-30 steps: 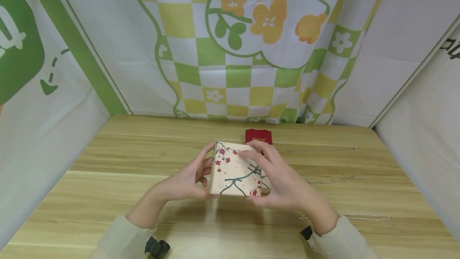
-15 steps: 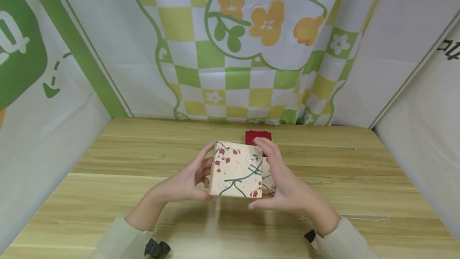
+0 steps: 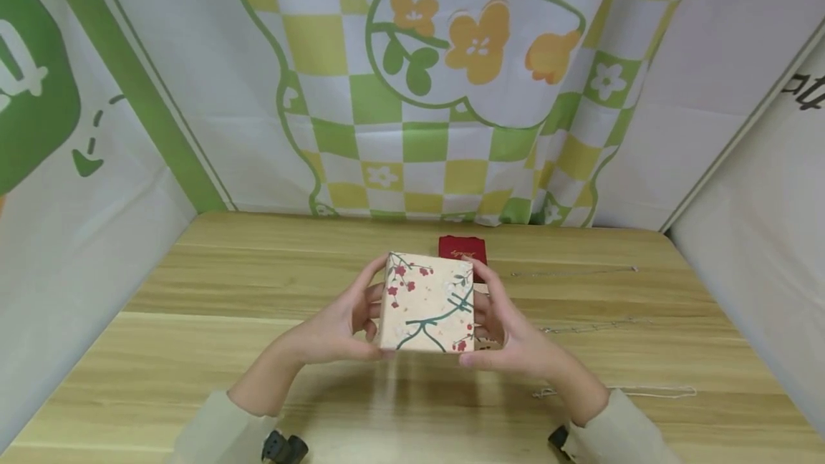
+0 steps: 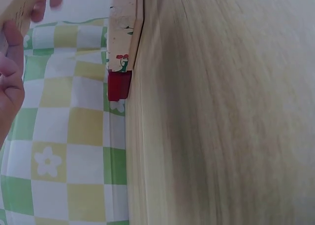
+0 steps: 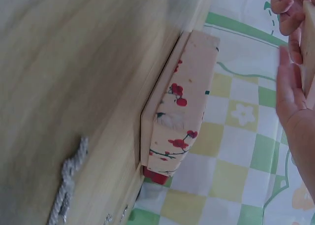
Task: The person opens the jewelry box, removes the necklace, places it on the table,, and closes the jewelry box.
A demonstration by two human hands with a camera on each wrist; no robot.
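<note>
A cream gift box [image 3: 428,303] printed with red blossoms and dark green branches is held up over the table, its printed face toward the head camera. My left hand [image 3: 335,324] grips its left side, thumb at the lower corner. Gripping the right side is my right hand [image 3: 515,335], thumb at the lower right corner and fingers behind the edge. Both wrist views catch only an edge of this box [image 5: 310,43]. A second blossom-printed box [image 5: 184,107] rests on the table beneath, mostly hidden from the head view. Behind it lies a red pouch [image 3: 462,246] with gold lettering.
On the right of the wooden table [image 3: 193,378] lie three thin silver chains: a far one [image 3: 573,273], a middle one [image 3: 593,325] and a near one [image 3: 651,392]. A checkered curtain [image 3: 425,142] hangs along the back edge, with white fabric walls at both sides.
My right hand's fingers came off the box's top right corner, spread away, then closed on its right side. The box shifted very slightly right; my left hand kept its grip.
</note>
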